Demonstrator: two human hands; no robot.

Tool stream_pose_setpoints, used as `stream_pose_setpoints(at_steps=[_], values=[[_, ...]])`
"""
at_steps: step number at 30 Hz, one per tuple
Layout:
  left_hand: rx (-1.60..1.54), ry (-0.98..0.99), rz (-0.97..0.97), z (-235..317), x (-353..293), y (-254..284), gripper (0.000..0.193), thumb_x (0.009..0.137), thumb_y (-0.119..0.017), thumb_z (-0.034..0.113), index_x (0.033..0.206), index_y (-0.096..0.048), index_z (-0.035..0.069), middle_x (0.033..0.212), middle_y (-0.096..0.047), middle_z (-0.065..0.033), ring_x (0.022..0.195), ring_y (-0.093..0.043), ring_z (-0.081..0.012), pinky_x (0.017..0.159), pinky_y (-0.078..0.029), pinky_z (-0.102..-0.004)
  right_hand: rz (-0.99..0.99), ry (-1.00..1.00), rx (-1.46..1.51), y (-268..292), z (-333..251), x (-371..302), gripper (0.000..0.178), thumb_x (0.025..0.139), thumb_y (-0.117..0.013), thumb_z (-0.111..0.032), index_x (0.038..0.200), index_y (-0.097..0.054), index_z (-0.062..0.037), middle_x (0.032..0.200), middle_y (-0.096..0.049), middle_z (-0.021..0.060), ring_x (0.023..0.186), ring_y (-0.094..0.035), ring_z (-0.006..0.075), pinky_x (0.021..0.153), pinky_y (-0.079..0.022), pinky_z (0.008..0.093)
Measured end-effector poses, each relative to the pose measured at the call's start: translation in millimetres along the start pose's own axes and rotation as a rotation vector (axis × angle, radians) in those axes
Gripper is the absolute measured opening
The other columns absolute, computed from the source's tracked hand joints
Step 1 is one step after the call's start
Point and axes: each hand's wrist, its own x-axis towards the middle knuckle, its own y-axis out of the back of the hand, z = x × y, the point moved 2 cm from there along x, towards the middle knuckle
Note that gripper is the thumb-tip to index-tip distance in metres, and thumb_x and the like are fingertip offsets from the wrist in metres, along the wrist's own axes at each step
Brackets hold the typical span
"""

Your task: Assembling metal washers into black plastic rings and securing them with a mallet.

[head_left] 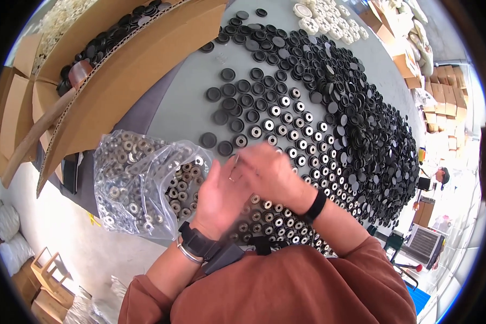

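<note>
My left hand (221, 197) is cupped palm up above the table, its fingers curled around something small with a shiny edge that I cannot make out. Over it bends my right hand (278, 175), closed, its blurred fingertips meeting the left fingers; what they pinch is hidden. Below and around both hands stand rows of round black caps with silver ring-shaped metal inserts (301, 161) in them. Black caps without inserts (245, 86) lie just beyond. Beside my left hand a clear plastic bag (140, 183) lies open, full of small metal rings.
A large heap of black caps (372, 135) covers the table's right side. White round parts (329, 21) lie at the far edge. An open cardboard box (140, 59) with black parts stands at the left. Stacked cartons (445, 100) and a person (443, 175) are in the right background.
</note>
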Motion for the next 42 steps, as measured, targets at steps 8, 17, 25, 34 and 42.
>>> stream_pose_setpoints(at_steps=[8,17,25,34,42], values=[[0.198,0.057,0.001,-1.7,-17.1,-0.4,0.050,0.098,-0.032,0.037,0.122,-0.046,-0.005,0.124,-0.050,-0.0180,0.119,-0.046,-0.0283,0.103,-0.036,-0.0432,0.060,-0.109,-0.349,-0.8,79.6,36.6,0.010,0.079,-0.057,-0.006,0.085,-0.059,0.0019,0.087,-0.057,0.0164,0.086,-0.052,0.0318,0.079,-0.043,0.0384],[0.304,0.049,0.054,3.4,-39.0,10.1,0.047,0.098,-0.037,0.034,0.119,-0.047,-0.006,0.117,-0.053,-0.0162,0.111,-0.050,-0.0261,0.099,-0.040,-0.0420,-0.070,-0.036,-0.601,-12.1,80.5,40.3,0.012,0.073,-0.055,-0.007,0.081,-0.061,-0.0001,0.085,-0.056,0.0134,0.086,-0.052,0.0293,0.075,-0.045,0.0364],[0.492,-0.324,0.447,22.0,-85.7,10.3,0.036,0.095,-0.047,0.027,0.117,-0.048,-0.001,0.110,-0.053,-0.0121,0.107,-0.051,-0.0233,0.097,-0.040,-0.0372,0.080,-0.101,-0.352,-2.8,30.2,35.8,0.014,0.078,-0.059,-0.011,0.088,-0.061,-0.0012,0.090,-0.058,0.0160,0.082,-0.058,0.0302,0.071,-0.050,0.0379],[0.742,-0.459,0.742,24.2,-93.1,47.0,0.041,0.095,-0.043,0.029,0.125,-0.043,0.000,0.119,-0.048,-0.0103,0.113,-0.047,-0.0209,0.097,-0.038,-0.0365,-0.159,-0.373,0.098,-99.2,-38.2,9.9,0.069,0.067,-0.062,0.003,0.129,-0.033,-0.0025,0.104,-0.044,0.0244,0.084,-0.056,0.0423,0.072,-0.050,0.0440],[0.216,-0.499,0.740,24.3,-59.0,34.2,0.036,0.096,-0.041,0.037,0.119,-0.046,0.010,0.106,-0.055,-0.0084,0.100,-0.051,-0.0187,0.092,-0.040,-0.0370,-0.120,-0.415,0.245,-105.0,-40.4,24.4,0.078,0.060,-0.070,-0.005,0.129,-0.036,-0.0013,0.111,-0.039,0.0271,0.094,-0.050,0.0455,0.082,-0.046,0.0455]])
